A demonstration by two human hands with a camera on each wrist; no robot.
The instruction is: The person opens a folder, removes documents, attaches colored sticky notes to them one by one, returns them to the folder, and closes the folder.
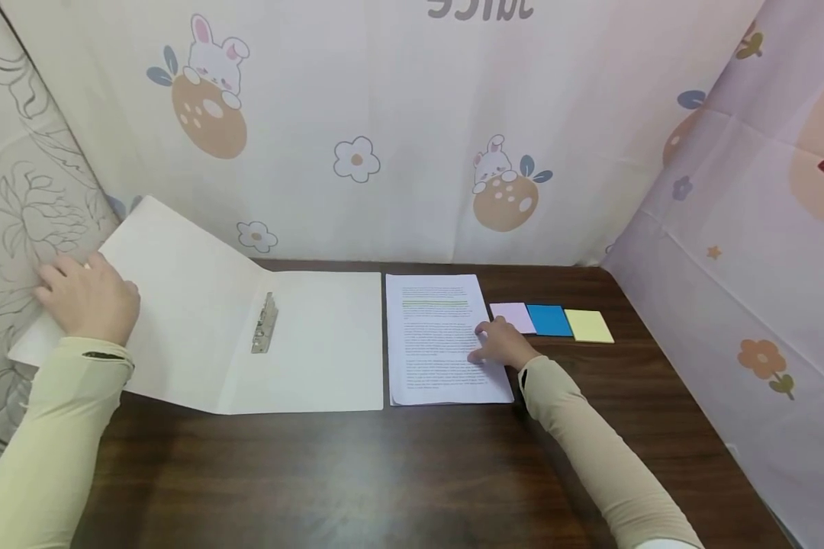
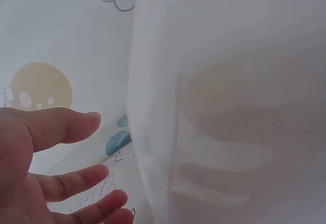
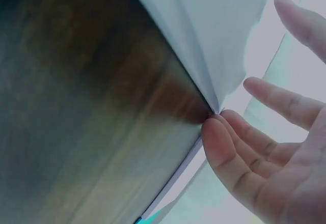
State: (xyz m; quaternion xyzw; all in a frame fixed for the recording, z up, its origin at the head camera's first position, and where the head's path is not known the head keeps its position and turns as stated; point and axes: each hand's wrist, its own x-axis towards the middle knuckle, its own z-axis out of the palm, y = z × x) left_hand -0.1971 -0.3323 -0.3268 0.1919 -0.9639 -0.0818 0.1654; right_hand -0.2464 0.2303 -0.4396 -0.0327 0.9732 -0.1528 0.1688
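A white folder [image 1: 329, 343] lies spread on the table, its left cover [image 1: 185, 305] tilted up. Fixed near its spine is a metal clip [image 1: 264, 324]. My left hand [image 1: 92, 301] is at the outer edge of that cover. In the left wrist view the fingers [image 2: 84, 175] are spread and loosely extended beside the white cover [image 2: 244, 46]. To the folder's right lies a stack of printed paper [image 1: 439, 335] with green highlighted lines. My right hand [image 1: 504, 343] touches the stack's right edge, fingers [image 3: 244, 180] loosely extended there in the right wrist view.
Beyond the right hand, a pink sticky pad [image 1: 510, 313], a blue one [image 1: 549, 320] and a yellow one [image 1: 589, 325] sit in a row. The dark wooden table [image 1: 357, 473] ends at a patterned curtain [image 1: 412, 206] behind and at fabric walls on both sides.
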